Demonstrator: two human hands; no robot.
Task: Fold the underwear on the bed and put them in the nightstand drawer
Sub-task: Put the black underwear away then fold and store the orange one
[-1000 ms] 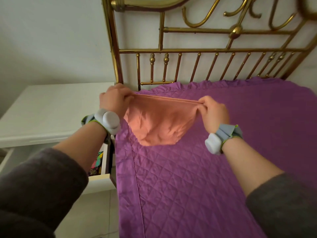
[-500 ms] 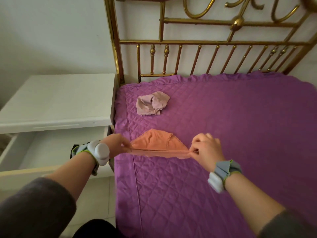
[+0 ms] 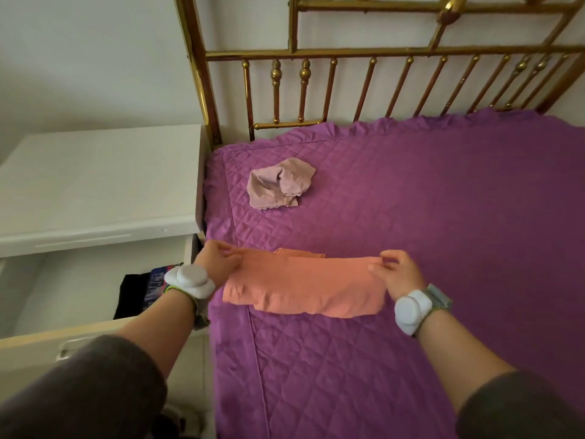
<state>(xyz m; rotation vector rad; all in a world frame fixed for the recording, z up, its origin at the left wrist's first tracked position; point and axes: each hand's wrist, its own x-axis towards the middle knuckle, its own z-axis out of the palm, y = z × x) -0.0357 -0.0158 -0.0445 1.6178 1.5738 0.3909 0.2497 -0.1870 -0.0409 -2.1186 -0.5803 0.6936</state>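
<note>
Orange underwear [image 3: 304, 288] lies folded over once on the purple quilted bed [image 3: 443, 217], near its left edge. My left hand [image 3: 218, 263] pinches its upper left corner and my right hand [image 3: 400, 272] pinches its upper right corner. A crumpled pale pink pair of underwear [image 3: 280, 183] lies farther up the bed, toward the headboard. The white nightstand [image 3: 95, 185] stands left of the bed, and its drawer [image 3: 79, 296] is pulled out, with dark folded clothes [image 3: 142, 291] inside at the right end.
A brass headboard [image 3: 380, 58] with vertical bars closes off the far end of the bed. The wall rises behind the nightstand. The drawer front [image 3: 47, 346] juts out below my left forearm.
The orange underwear came down from mid-air onto the bed and has been folded over toward me. Both hands followed it down. The pink underwear came into view.
</note>
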